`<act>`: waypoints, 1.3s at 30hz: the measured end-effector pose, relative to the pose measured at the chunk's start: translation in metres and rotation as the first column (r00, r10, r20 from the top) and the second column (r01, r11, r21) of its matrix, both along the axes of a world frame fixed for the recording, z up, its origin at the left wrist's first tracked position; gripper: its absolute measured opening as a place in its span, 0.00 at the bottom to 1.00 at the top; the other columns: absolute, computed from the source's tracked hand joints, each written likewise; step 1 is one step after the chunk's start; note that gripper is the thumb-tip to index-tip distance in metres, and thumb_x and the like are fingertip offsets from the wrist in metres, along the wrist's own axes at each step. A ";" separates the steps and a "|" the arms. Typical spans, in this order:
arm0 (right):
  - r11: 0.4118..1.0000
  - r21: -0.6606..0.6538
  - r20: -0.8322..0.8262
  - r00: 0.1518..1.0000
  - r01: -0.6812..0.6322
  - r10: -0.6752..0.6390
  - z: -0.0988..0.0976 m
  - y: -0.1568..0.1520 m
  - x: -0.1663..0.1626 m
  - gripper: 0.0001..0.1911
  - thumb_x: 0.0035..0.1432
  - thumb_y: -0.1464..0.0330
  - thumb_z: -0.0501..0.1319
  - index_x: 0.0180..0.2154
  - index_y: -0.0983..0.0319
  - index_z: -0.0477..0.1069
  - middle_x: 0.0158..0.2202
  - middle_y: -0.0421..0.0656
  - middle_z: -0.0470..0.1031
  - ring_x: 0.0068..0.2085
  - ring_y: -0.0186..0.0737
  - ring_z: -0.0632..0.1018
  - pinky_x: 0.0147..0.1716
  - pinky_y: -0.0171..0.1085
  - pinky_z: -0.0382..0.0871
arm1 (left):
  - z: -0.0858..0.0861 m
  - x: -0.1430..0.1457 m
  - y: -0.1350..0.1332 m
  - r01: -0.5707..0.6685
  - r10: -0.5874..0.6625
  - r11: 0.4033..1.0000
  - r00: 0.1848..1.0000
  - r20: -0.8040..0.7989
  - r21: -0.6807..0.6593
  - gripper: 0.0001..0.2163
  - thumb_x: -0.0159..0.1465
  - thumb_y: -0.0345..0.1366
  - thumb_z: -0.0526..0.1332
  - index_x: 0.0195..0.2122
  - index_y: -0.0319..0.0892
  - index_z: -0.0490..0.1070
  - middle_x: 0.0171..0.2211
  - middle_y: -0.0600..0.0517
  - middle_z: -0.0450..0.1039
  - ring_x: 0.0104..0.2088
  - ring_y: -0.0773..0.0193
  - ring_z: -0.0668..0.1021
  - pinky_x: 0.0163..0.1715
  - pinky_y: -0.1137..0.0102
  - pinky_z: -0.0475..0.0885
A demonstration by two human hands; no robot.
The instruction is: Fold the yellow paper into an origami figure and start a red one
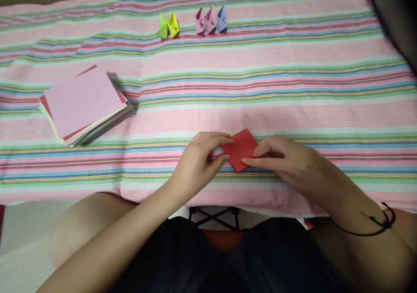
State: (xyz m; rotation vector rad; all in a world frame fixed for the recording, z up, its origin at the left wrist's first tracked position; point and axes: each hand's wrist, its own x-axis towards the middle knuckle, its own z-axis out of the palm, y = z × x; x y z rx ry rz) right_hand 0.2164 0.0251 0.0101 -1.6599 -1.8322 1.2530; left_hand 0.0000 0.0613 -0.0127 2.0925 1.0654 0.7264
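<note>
A small folded piece of red paper lies on the striped cloth near the table's front edge. My left hand pinches its left corner between thumb and fingers. My right hand presses on its right side, index finger stretched along the lower edge and thumb on top. Both hands rest on the cloth.
A stack of coloured paper squares, pink on top, sits at the left. Folded paper shapes stand at the far side: a green and yellow pair and pink and lilac ones. The striped tablecloth covers the table. My knees are below the edge.
</note>
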 end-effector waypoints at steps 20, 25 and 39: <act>0.805 0.497 0.174 0.946 -0.324 0.273 -0.006 0.005 0.016 0.20 0.64 0.76 0.48 0.47 0.54 0.74 0.37 0.44 0.69 0.38 0.38 0.74 0.34 0.38 0.71 | 0.003 -0.003 0.005 0.096 -0.093 0.993 0.995 -0.036 0.072 0.15 0.62 0.30 0.62 0.50 0.41 0.68 0.46 0.47 0.76 0.46 0.59 0.76 0.45 0.64 0.72; 0.828 0.467 0.159 0.951 -0.310 0.266 -0.006 0.003 0.013 0.18 0.65 0.72 0.49 0.44 0.54 0.76 0.36 0.44 0.71 0.38 0.40 0.75 0.35 0.40 0.72 | -0.005 -0.004 0.006 0.127 -0.110 0.959 0.991 -0.079 0.253 0.11 0.65 0.27 0.55 0.47 0.38 0.71 0.45 0.45 0.76 0.46 0.60 0.76 0.45 0.63 0.73; 0.930 0.308 0.243 0.962 -0.202 0.128 -0.006 -0.007 -0.002 0.09 0.60 0.59 0.59 0.34 0.56 0.68 0.31 0.39 0.72 0.31 0.39 0.74 0.27 0.37 0.65 | -0.010 -0.009 0.013 0.157 -0.141 0.937 0.987 -0.074 0.311 0.10 0.65 0.27 0.56 0.42 0.39 0.76 0.44 0.44 0.78 0.44 0.60 0.78 0.43 0.63 0.76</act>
